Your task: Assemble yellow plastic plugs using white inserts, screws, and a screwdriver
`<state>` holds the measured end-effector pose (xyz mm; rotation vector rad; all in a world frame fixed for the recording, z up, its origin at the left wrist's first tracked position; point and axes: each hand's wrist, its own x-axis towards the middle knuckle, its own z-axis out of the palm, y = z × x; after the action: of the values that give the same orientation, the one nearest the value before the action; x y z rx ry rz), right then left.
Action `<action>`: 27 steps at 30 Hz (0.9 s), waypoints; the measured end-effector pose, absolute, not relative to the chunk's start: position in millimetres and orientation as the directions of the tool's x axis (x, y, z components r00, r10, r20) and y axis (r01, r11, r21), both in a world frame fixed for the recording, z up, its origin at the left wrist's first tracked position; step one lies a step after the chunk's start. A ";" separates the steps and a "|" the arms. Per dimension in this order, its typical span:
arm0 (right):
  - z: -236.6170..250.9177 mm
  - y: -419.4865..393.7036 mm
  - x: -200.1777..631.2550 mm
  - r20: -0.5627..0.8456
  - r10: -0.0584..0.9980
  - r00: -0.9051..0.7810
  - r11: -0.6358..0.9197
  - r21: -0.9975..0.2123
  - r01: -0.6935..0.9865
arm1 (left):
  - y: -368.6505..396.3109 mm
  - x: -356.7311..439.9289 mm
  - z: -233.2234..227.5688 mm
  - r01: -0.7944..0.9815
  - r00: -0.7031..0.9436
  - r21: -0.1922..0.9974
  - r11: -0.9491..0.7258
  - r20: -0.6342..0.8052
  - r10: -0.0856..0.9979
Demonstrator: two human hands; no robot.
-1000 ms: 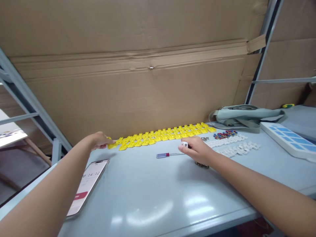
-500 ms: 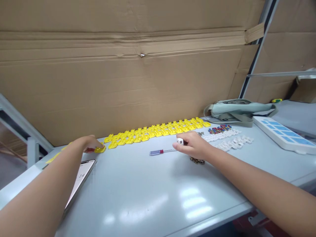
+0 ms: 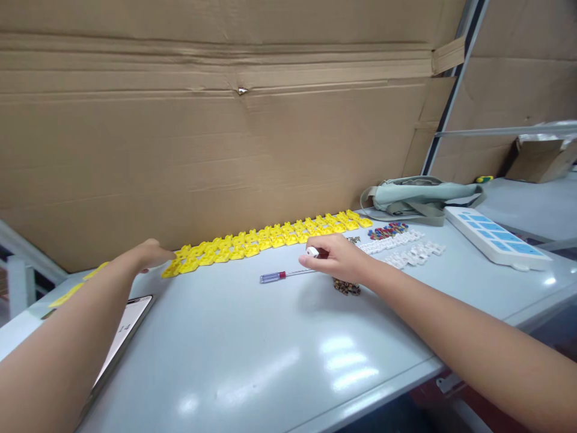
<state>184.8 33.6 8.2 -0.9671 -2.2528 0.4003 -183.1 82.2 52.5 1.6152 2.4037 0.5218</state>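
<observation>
At about 9 o'clock in our view lies a phone [image 3: 119,337], flat on the grey table [image 3: 252,361], its screen now mostly hidden behind our left forearm where a second ago it showed clearly. Just up from it, at 10 o'clock, our left hand [image 3: 151,254] rests at the near end of the row of yellow plastic pieces [image 3: 265,239]; the fingers curl down onto the end piece, touching it, though we cannot tell whether they grip it or only press on it. Half a second ago that end piece sat apart from the row beside our fingers; now the row reads as closed up to our hand. The yellow row runs along the foot of the cardboard wall [image 3: 225,132] toward 1 o'clock. Near the centre lies a screwdriver [image 3: 282,275] with a clear handle and a red band, pointing toward our right hand [image 3: 336,260], which is closed around a small white piece [image 3: 312,252] that shows at the fingertips, as it was in the earlier frames. A little heap of dark screws [image 3: 347,287] sits just below that wrist. Toward 2 o'clock we see rows of white pieces [image 3: 406,249], some coloured bits [image 3: 383,230], a grey-green bag [image 3: 419,198] and a white-and-blue tray [image 3: 496,237]. The whole scene has slid left and down since the earlier frames.
</observation>
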 end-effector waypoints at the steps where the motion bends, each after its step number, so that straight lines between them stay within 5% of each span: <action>1: 8.5 34.1 184.7 0.452 0.729 -0.514 0.684 -0.504 0.527 | 75.8 -169.0 62.1 0.871 -0.432 0.261 0.416 0.003 0.902; 4: 7.9 35.2 183.8 0.483 0.725 -0.491 0.688 -0.513 0.513 | 50.5 -114.4 84.3 0.947 -0.285 0.197 0.254 0.151 0.946; 9: 1.2 38.0 183.7 0.596 0.652 -0.469 0.756 -0.474 0.450 | 3.8 -19.2 69.9 0.661 0.090 0.747 -0.077 0.024 0.996; 12: -2.0 39.4 183.1 0.665 0.588 -0.461 0.805 -0.429 0.409 | -8.6 13.2 44.9 0.481 0.184 0.876 -0.051 -0.044 0.982; 17: -1.7 34.4 177.7 0.697 0.502 -0.512 0.863 -0.367 0.346 | -1.8 20.8 15.4 0.262 0.103 0.962 -0.080 0.054 0.993; 20: -0.6 29.6 176.3 0.671 0.569 -0.475 0.822 -0.454 0.343 | 2.5 15.0 6.4 0.012 0.196 1.000 -0.005 0.003 0.981; 27: 0.8 28.6 179.9 0.682 0.568 -0.460 0.823 -0.478 0.307 | 0.2 11.8 -1.8 -0.352 0.271 0.919 0.179 -0.083 0.959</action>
<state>179.9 28.6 0.8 -0.6424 -2.0824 0.3589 11.8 0.2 -1.8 0.9439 0.8120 1.0873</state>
